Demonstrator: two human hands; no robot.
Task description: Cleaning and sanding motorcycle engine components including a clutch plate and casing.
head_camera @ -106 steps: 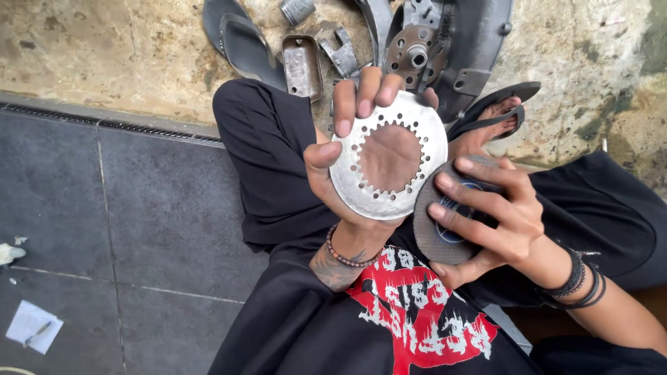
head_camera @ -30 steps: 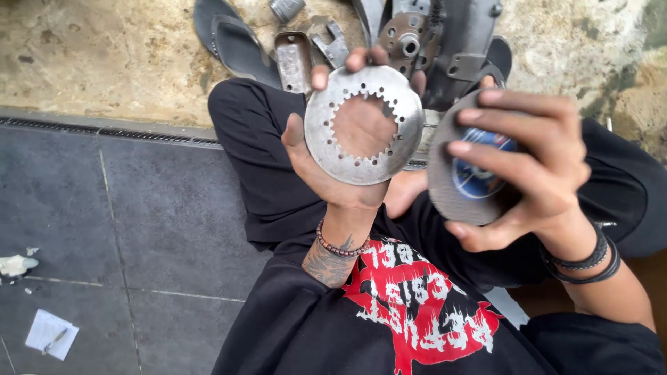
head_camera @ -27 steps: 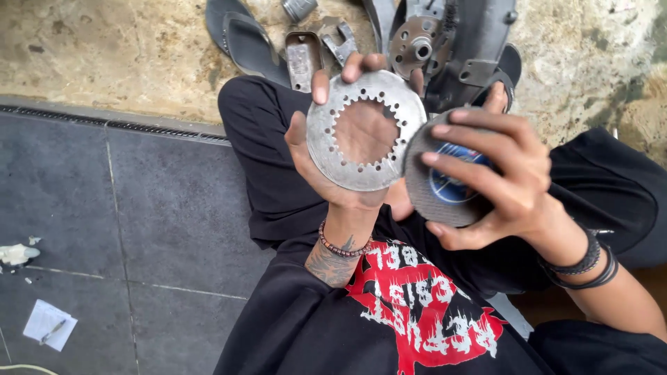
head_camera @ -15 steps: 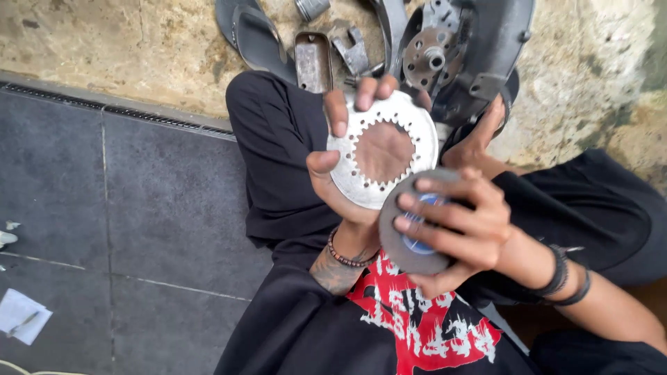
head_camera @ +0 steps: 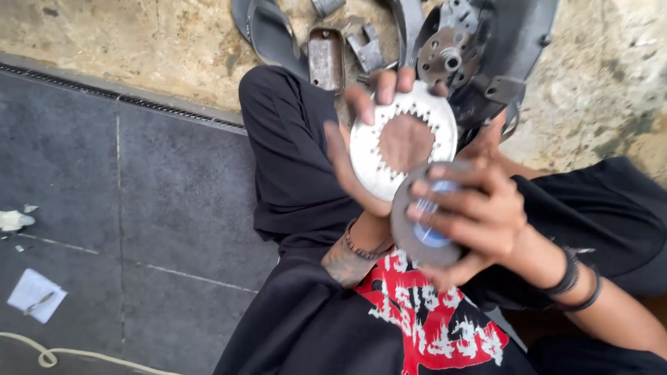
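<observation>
My left hand (head_camera: 345, 170) holds up a round silver metal plate (head_camera: 372, 156) with a toothed hole in its middle, fingers curled over its top edge and thumb along its left side. My right hand (head_camera: 486, 219), with dark bands at the wrist, grips a grey abrasive disc (head_camera: 415, 244) with a blue centre label. The disc overlaps the plate's lower right edge and seems to touch it. Both hands are above my lap, over black trousers and a black shirt with a red print.
Dark engine parts (head_camera: 479, 48) lie on the rough concrete ground ahead, with a small metal cover (head_camera: 325, 59) and a grey sandal (head_camera: 267, 31) beside them. To the left are dark floor tiles (head_camera: 139, 194), a drain grate (head_camera: 104, 94), a paper scrap (head_camera: 36, 295) and a cord (head_camera: 48, 355).
My right hand has brought the grey disc from beside the plate down and left onto its lower edge. The left hand keeps holding the plate up.
</observation>
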